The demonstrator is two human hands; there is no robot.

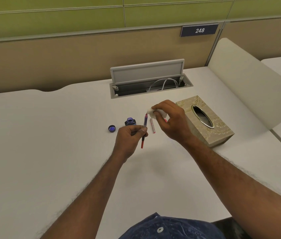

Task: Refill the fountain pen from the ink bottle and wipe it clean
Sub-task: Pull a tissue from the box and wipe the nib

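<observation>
My left hand point(130, 137) grips the fountain pen's inner section point(145, 121), a clear tube with blue ink and a red plunger end, held nib away from me. My right hand point(169, 120) pinches a small white tissue wad point(152, 114) right at the nib. The open ink bottle point(130, 121) stands just left of the pen, its blue cap point(112, 128) lying further left. A pink pen barrel point(152, 127) lies on the white desk between my hands.
A beige patterned tissue box point(205, 120) sits right of my right hand. An open cable hatch point(151, 83) with a white cable is behind it. A partition wall borders the back and a white divider point(250, 87) the right.
</observation>
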